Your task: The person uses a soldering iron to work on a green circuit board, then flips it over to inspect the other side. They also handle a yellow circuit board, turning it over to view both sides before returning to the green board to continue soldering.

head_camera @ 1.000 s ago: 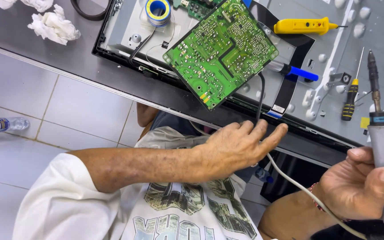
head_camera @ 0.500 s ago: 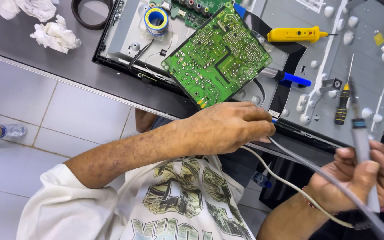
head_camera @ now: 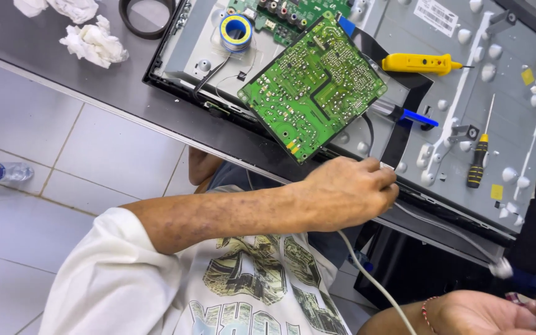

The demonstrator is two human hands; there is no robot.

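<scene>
Your left hand [head_camera: 348, 192] is curled at the near edge of the surface, pinching a white cable [head_camera: 367, 273]. Just above it lies a green circuit board [head_camera: 311, 80], tilted, covered in tiny silver dots. Your right hand [head_camera: 491, 313] is half open; you cannot tell what it holds.

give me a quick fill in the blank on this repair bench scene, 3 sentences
1. The tilted circuit board is ____ in colour.
2. The left hand rests at the edge of the opened panel, just below the ____ board.
3. The tool lying right of the board has a ____ body.

Missing words: green; circuit; yellow
</scene>
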